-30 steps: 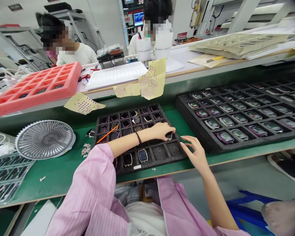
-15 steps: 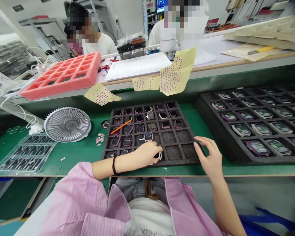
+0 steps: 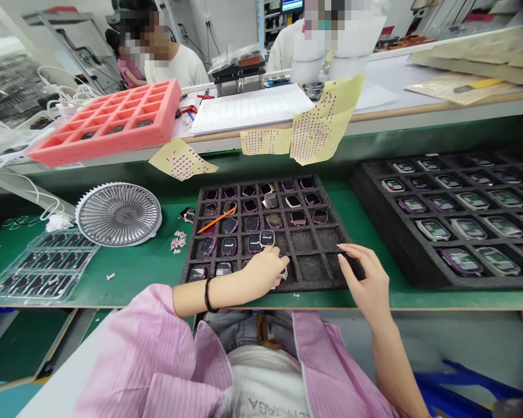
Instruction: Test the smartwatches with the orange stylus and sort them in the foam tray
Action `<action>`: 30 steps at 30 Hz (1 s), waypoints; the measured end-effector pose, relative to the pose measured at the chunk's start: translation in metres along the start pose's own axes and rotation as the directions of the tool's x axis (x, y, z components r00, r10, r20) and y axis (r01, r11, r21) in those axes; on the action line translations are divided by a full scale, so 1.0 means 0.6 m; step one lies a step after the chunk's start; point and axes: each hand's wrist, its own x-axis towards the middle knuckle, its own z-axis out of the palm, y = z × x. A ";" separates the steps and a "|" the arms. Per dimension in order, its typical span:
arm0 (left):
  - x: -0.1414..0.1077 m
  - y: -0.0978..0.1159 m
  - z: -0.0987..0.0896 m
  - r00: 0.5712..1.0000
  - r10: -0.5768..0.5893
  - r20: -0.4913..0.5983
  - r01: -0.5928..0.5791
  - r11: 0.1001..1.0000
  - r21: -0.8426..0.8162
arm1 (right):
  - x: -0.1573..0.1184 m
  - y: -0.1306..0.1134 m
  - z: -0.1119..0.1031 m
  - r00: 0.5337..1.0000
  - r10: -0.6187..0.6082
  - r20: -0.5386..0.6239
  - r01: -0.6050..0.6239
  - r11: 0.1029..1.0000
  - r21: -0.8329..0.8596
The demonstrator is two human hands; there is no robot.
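"Fingers (image 3: 279, 271) of the left hand (image 3: 261, 270)?"

"Curled shut around a small pale piece, too small to name, in the bottom row of a black foam tray (image 3: 314, 267), one smartwatch (image 3: 267, 238) just above the knuckles."

"Further right?"

"Right hand (image 3: 366, 276), fingers (image 3: 346, 249) open and spread, tips just over the tray's right edge, nothing held."

"And beyond?"

"A second black foam tray (image 3: 377, 215) on a green bench mat (image 3: 148, 278), rows of purple- and silver-cased smartwatches (image 3: 462, 261) across it."

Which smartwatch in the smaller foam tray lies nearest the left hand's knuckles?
The pale-rimmed smartwatch just beyond the left hand; neighbouring ones have darker rims.
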 end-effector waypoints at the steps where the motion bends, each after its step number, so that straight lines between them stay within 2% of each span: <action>1: 0.002 0.001 0.002 1.000 0.020 -0.005 -0.020 1.000 0.009 | -0.001 0.000 0.001 1.000 -0.004 0.007 0.004 1.000 0.000; 5: 0.007 -0.004 0.011 0.989 0.144 -0.030 -0.144 0.989 -0.018 | -0.004 0.001 0.002 1.000 -0.001 0.017 0.001 1.000 -0.001; 10: 0.030 -0.015 0.027 0.991 0.120 -0.052 -0.123 0.991 -0.059 | -0.003 -0.004 0.004 1.000 -0.007 0.019 0.007 1.000 0.002; 13: 0.025 -0.036 0.013 0.988 0.131 -0.082 -0.148 0.955 -0.258 | -0.002 -0.008 0.005 1.000 -0.002 0.015 0.002 1.000 0.011; 16: -0.012 -0.062 -0.022 0.987 0.075 -0.139 -0.127 0.898 -0.420 | -0.002 -0.008 0.005 1.000 0.006 0.009 -0.006 1.000 0.023; 19: -0.057 -0.078 -0.044 0.978 -0.057 -0.200 -0.020 0.932 -0.362 | 0.000 -0.006 0.007 1.000 0.005 0.008 -0.005 0.999 0.032; 22: -0.076 -0.074 -0.032 0.980 -0.113 -0.165 0.073 0.971 -0.229 | 0.003 -0.012 0.014 1.000 -0.022 -0.010 0.022 0.999 0.023; 26: -0.061 -0.049 0.010 0.995 -0.099 -0.013 0.098 0.994 -0.054 | 0.004 -0.042 0.027 0.998 -0.063 0.002 0.063 0.997 0.050; 30: -0.047 -0.042 0.030 0.996 -0.089 0.006 0.089 0.996 -0.004 | -0.002 -0.084 0.048 0.992 -0.085 0.092 0.069 0.983 0.170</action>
